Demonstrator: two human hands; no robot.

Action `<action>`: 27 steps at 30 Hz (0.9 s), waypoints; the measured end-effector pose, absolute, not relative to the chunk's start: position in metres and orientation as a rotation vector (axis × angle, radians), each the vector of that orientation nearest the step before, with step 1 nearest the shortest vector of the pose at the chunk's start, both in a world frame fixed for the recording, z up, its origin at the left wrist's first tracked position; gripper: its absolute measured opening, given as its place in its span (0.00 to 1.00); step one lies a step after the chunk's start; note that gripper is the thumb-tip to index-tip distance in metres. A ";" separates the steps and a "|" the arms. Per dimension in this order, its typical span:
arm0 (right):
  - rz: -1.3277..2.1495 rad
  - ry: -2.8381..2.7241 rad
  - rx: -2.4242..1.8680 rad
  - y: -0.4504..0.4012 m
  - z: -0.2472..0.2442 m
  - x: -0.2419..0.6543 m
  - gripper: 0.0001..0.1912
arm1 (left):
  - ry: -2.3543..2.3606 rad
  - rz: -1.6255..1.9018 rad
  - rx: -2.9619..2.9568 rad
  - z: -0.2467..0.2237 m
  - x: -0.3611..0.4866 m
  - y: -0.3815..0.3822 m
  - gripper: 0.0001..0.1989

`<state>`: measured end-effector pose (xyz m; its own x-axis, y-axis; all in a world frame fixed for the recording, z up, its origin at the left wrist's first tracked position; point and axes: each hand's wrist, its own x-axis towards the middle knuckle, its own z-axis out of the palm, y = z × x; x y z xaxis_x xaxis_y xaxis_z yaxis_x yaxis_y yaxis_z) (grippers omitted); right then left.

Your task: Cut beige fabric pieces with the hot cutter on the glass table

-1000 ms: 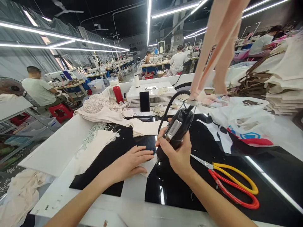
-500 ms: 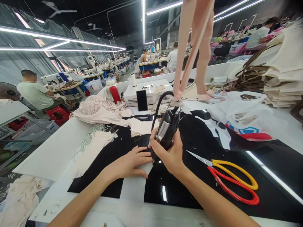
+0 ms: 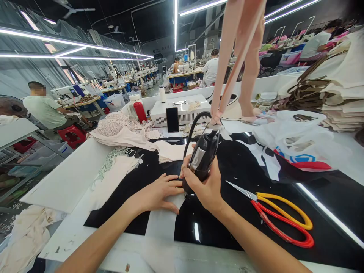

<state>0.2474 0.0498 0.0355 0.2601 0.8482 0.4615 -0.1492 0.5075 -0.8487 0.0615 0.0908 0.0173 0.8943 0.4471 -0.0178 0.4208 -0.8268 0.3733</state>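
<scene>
My right hand [image 3: 206, 185] is wrapped round a black corded hand-held power tool [image 3: 202, 155] with a silver plate on its side. The tool stands tilted, its lower end down by a pale fabric strip [image 3: 160, 227]; its working tip is hidden. Pale pink cloth strips [image 3: 224, 72] hang from above and are tied at the tool's top end. My left hand [image 3: 160, 195] lies flat on the pale strip with fingers spread, its fingertips close to the tool's base. Under both hands is a glossy black sheet [image 3: 207, 223].
Scissors [image 3: 273, 212] with yellow and red handles lie to the right. Behind stand a phone [image 3: 172, 120] and a red bottle [image 3: 140, 112]. A plastic bag [image 3: 298, 140] and stacked fabric pieces [image 3: 341, 91] are at right, cream fabric [image 3: 113, 132] at left. A co-worker [image 3: 42, 106] sits farther left.
The whole view has shifted slightly, so things appear a little farther right. Both hands and the tool keep nearly the same places on the strip.
</scene>
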 end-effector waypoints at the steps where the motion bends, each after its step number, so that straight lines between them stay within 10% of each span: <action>1: 0.781 -1.098 -0.772 0.049 0.036 0.247 0.14 | 0.641 0.088 2.687 0.017 0.062 0.091 0.28; 27: 0.845 -1.115 -0.707 0.035 0.031 0.237 0.19 | 0.624 0.112 2.621 0.015 0.063 0.092 0.29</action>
<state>0.2367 0.0346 0.0310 0.2065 0.8588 0.4689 -0.2194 0.5076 -0.8332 0.0635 0.0924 0.0145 0.8947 0.4461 -0.0225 0.4102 -0.8006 0.4368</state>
